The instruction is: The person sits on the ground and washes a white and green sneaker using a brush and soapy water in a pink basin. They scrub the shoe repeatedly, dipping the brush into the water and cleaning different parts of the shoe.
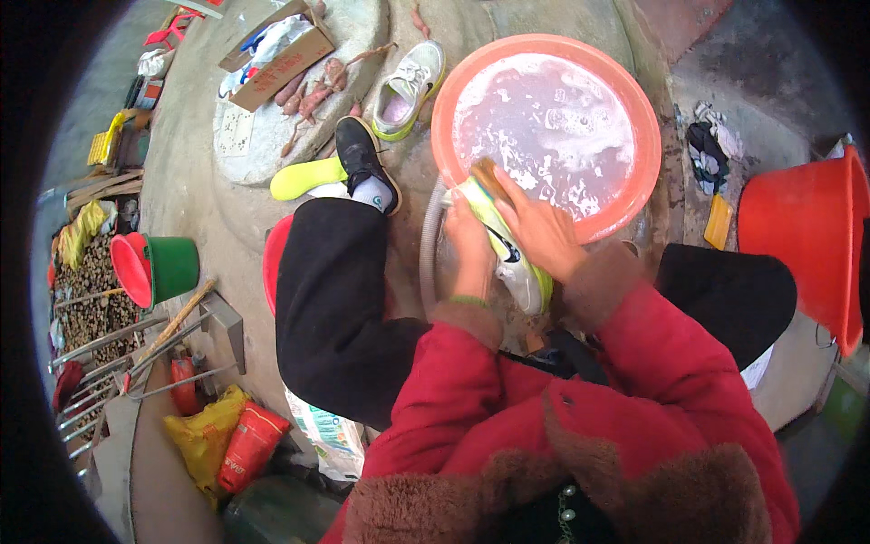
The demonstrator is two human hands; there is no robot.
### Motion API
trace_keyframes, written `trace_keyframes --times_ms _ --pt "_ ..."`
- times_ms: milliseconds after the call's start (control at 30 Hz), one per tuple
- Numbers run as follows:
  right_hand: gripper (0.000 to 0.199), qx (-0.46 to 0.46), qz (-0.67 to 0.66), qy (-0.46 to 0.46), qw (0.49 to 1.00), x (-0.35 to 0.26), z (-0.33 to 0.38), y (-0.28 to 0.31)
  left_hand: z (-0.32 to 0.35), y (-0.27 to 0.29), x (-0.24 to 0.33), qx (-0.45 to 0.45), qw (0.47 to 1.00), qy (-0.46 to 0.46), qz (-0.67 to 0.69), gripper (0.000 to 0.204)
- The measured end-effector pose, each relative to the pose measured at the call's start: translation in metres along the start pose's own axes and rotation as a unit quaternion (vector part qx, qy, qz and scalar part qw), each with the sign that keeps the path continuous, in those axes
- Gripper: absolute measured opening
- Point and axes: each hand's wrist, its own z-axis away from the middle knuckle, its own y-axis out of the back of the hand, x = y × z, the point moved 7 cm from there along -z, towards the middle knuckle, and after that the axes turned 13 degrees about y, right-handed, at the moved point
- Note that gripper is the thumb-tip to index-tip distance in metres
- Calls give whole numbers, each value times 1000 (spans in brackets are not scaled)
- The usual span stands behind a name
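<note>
A white sneaker with a yellow-green sole and a black mark on its side is held in front of my knees, at the near rim of a wide orange-pink basin. My left hand grips it along its left side. Closed round a brown brush, my right hand presses against the sneaker's upper end; the bristles are mostly hidden. Foamy water fills the basin. Left of it lies a matching sneaker, and a yellow-green insole rests beside my black shoe.
A grey hose runs down beside the basin. Sweet potatoes and a cardboard box sit on a stone slab at the far left. On the right stand a red tub and a yellow block-like object near dark cloth.
</note>
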Motion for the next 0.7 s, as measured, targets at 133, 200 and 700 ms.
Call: trace_keyframes --times_ms 133,200,700 --pt "60 -35 11 12 999 -4 -2 7 -2 4 0 15 1000 2 -13 48" --pt "59 -78 39 9 996 -3 30 6 -3 4 1 3 1000 -16 16 50" --pt "55 23 29 -115 993 118 -53 13 1 9 -1 41 998 -27 -40 52"
